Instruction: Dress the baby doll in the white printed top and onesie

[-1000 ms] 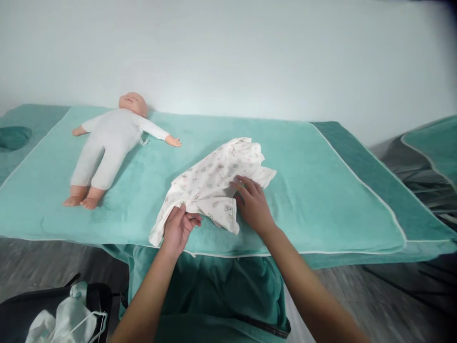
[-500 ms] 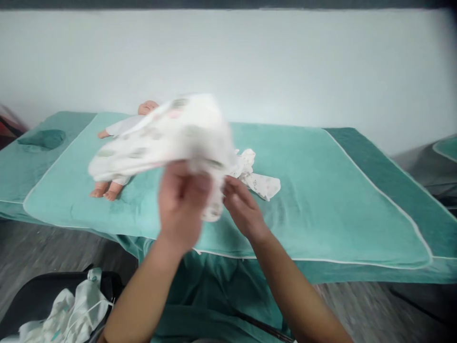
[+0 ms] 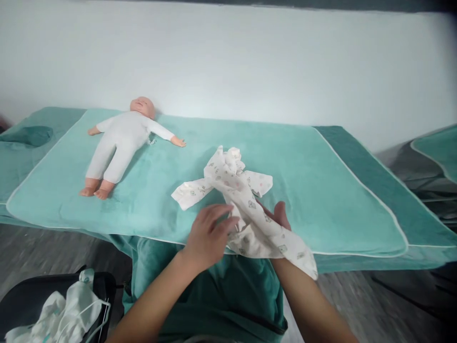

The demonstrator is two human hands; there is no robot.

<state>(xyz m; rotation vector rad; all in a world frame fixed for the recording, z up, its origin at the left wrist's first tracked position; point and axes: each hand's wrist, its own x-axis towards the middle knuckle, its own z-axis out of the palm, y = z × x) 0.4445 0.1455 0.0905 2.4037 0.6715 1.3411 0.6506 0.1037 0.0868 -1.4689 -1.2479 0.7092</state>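
Observation:
A white baby romper (image 3: 246,200) with small grey-green and pink prints lies rumpled at the mat's front edge. One sleeve stretches to each side, and its lower part drapes over my right wrist. My left hand (image 3: 209,236) is at the left side of the cloth, thumb and fingers apart, fingertips touching or very close to it. Beneath the cloth, my right hand (image 3: 278,219) has its thumb sticking up and apart; its other fingers are partly covered. A baby doll (image 3: 123,136) in a white bodysuit lies on its back to the left, arms spread.
A light green padded mat (image 3: 339,205) covers the long table against a white wall (image 3: 228,62). At lower left, a black chair (image 3: 21,297) holds a heap of white cloth items (image 3: 67,309) with ties. Another green-covered surface (image 3: 437,150) shows at far right.
The romper's lower part has swung from the left down to the right, over my right wrist. My left hand has loosened its grip. The doll is now uncovered in view.

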